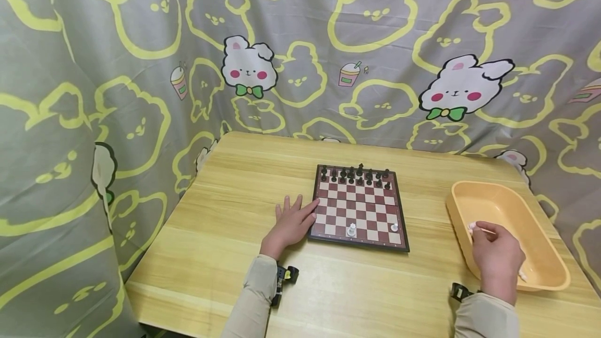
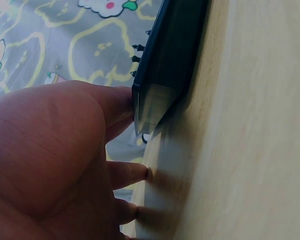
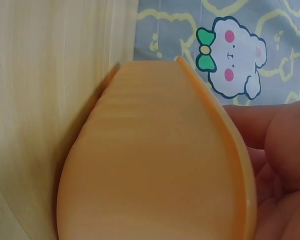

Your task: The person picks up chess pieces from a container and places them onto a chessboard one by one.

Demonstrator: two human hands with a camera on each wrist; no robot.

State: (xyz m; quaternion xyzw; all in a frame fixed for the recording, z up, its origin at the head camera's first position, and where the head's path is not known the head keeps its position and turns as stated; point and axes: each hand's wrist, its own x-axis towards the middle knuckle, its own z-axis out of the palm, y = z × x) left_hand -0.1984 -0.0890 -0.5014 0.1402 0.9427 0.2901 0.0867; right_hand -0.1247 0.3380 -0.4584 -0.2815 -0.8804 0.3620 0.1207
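A checkered chessboard (image 1: 358, 206) lies on the table, with black chess pieces (image 1: 360, 181) in two rows along its far side. Two white pieces stand on the near row: a taller one (image 1: 351, 230) near the middle and a short one (image 1: 394, 227) toward the right corner. My left hand (image 1: 290, 225), fingers spread, touches the board's left edge; some fingertips rest on the table in the left wrist view. Over the orange plastic tub (image 1: 504, 197), my right hand (image 1: 497, 254) pinches a small white chess piece (image 1: 472, 226) in its fingertips. The tub's wall hides those fingertips in the right wrist view.
The tub stands on the right part of the wooden table (image 1: 225, 213), with a bit of white (image 1: 523, 276) showing inside near my right wrist. A grey curtain (image 1: 300, 56) with rabbit prints hangs behind the table and along its left side.
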